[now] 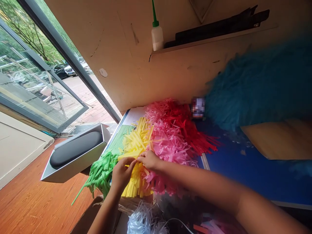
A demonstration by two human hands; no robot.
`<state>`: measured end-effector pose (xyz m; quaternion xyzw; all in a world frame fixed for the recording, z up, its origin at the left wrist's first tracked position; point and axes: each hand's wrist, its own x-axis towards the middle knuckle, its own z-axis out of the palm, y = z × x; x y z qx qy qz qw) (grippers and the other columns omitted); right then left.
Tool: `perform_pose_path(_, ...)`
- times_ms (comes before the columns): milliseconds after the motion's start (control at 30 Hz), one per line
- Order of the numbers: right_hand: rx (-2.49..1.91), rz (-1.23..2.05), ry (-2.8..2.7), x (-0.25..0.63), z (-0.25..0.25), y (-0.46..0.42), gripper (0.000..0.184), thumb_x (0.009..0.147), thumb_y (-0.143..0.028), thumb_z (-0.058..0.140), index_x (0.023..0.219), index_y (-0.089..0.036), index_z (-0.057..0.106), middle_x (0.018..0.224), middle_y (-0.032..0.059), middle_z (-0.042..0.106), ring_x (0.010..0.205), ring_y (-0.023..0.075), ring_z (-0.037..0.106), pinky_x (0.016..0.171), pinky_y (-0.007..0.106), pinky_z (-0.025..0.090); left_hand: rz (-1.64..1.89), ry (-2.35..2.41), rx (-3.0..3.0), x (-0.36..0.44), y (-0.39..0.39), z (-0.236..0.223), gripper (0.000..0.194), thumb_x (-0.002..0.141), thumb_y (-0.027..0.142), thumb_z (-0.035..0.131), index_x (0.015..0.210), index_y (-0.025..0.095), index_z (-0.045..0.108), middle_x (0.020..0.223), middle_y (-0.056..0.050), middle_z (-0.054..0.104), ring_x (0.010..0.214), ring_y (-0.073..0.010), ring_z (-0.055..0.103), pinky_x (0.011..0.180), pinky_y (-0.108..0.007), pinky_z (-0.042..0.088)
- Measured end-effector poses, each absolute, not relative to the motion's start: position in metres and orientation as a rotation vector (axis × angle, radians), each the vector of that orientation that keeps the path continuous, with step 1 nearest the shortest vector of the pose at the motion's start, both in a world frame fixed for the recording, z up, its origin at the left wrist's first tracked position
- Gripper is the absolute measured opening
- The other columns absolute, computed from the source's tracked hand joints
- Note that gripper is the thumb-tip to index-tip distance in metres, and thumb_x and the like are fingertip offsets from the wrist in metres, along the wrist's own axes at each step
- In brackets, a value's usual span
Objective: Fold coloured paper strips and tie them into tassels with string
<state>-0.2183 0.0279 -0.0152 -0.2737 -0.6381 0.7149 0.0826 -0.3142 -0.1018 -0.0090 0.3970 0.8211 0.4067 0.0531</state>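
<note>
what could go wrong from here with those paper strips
The yellow paper fringe pinched by the left hand and right hand looks thin, so it might tear or crease. The green paper fringe seems to hang past the edge of the white board and could slip or snag. The pink paper fringe overlaps the yellow, so strips may tangle.

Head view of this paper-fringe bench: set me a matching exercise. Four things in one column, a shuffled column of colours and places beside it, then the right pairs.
Things:
1. squeeze bottle
2. paper strips held in the left hand and right hand
3. blurred fluffy mass
4. black pad

Colours and places:
A. teal blue
B. on a wall shelf
C. in a silver-grey holder
D. yellow

Pairs: 1-B, 2-D, 3-A, 4-C
</note>
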Motion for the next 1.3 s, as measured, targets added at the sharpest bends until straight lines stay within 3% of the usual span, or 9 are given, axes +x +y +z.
perform_pose_path(167, -0.812, 2.1, -1.929, -0.219, -0.019, 0.033, 0.021, 0.083, -0.014, 0.061, 0.062, -0.014, 0.064, 0.052, -0.0054, 0.052, 0.052, 0.0092, 0.044, 0.054, 0.021, 0.034, 1.223, 2.531, 1.253, -0.316, -0.099, -0.011, 0.036, 0.079, 0.056, 0.061, 0.074, 0.021, 0.068, 0.071, -0.006, 0.073, 0.063, -0.0205, 0.067, 0.058, -0.031, 0.054)
perform_pose_path(467, -0.828, 2.066, -1.876, -0.218, -0.023, 0.034, 0.018, 0.076, -0.02, 0.072, 0.063, -0.014, 0.062, 0.057, -0.0057, 0.054, 0.057, 0.0094, 0.047, 0.057, 0.022, 0.036, 1.273, 2.58, 1.377, -0.306, -0.101, -0.009, 0.036, 0.082, 0.055, 0.062, 0.086, 0.02, 0.07, 0.087, -0.007, 0.069, 0.072, -0.0187, 0.065, 0.052, -0.026, 0.051)
perform_pose_path(667, -0.838, 2.123, -1.855, -0.216, -0.022, 0.032, 0.022, 0.083, -0.019, 0.061, 0.061, -0.013, 0.061, 0.053, -0.0053, 0.051, 0.051, 0.0081, 0.042, 0.053, 0.021, 0.034, 1.243, 2.582, 1.375, -0.307, -0.102, -0.017, 0.031, 0.08, 0.053, 0.064, 0.081, 0.022, 0.072, 0.081, -0.005, 0.074, 0.071, -0.0198, 0.068, 0.058, -0.028, 0.053)
perform_pose_path(833, -0.867, 2.124, -1.883, -0.216, -0.025, 0.03, 0.021, 0.081, -0.015, 0.059, 0.06, -0.014, 0.059, 0.049, -0.0065, 0.046, 0.046, 0.0082, 0.039, 0.048, 0.022, 0.031, 1.261, 2.598, 1.29, -0.309, -0.101, -0.019, 0.03, 0.079, 0.051, 0.061, 0.076, 0.023, 0.069, 0.078, -0.006, 0.073, 0.073, -0.0219, 0.068, 0.06, -0.03, 0.052)
perform_pose_path(1000, -0.807, 2.067, -1.947, -0.216, -0.025, 0.03, 0.017, 0.079, -0.011, 0.059, 0.062, -0.014, 0.061, 0.054, -0.0061, 0.05, 0.051, 0.0079, 0.043, 0.052, 0.02, 0.034, 1.272, 2.554, 1.17, -0.307, -0.095, -0.017, 0.037, 0.073, 0.058, 0.065, 0.079, 0.022, 0.071, 0.081, -0.008, 0.075, 0.075, -0.0244, 0.067, 0.063, -0.033, 0.051)
perform_pose_path(1133, -0.792, 2.021, -2.008, -0.215, -0.026, 0.03, 0.018, 0.078, -0.013, 0.06, 0.06, -0.014, 0.061, 0.053, -0.0062, 0.049, 0.051, 0.0085, 0.042, 0.051, 0.021, 0.032, 1.275, 2.411, 1.066, -0.306, -0.093, -0.014, 0.039, 0.068, 0.06, 0.07, 0.07, 0.021, 0.069, 0.067, -0.004, 0.071, 0.064, -0.0208, 0.064, 0.061, -0.031, 0.049)
perform_pose_path(1300, -0.843, 1.907, -2.053, -0.215, -0.025, 0.031, 0.02, 0.076, -0.016, 0.061, 0.056, -0.015, 0.058, 0.051, -0.0051, 0.049, 0.051, 0.0101, 0.044, 0.053, 0.023, 0.033, 1.376, 2.23, 0.882, -0.303, -0.097, -0.013, 0.046, 0.072, 0.064, 0.066, 0.08, 0.019, 0.064, 0.061, 0.003, 0.059, 0.047, -0.0112, 0.048, 0.045, -0.023, 0.038)
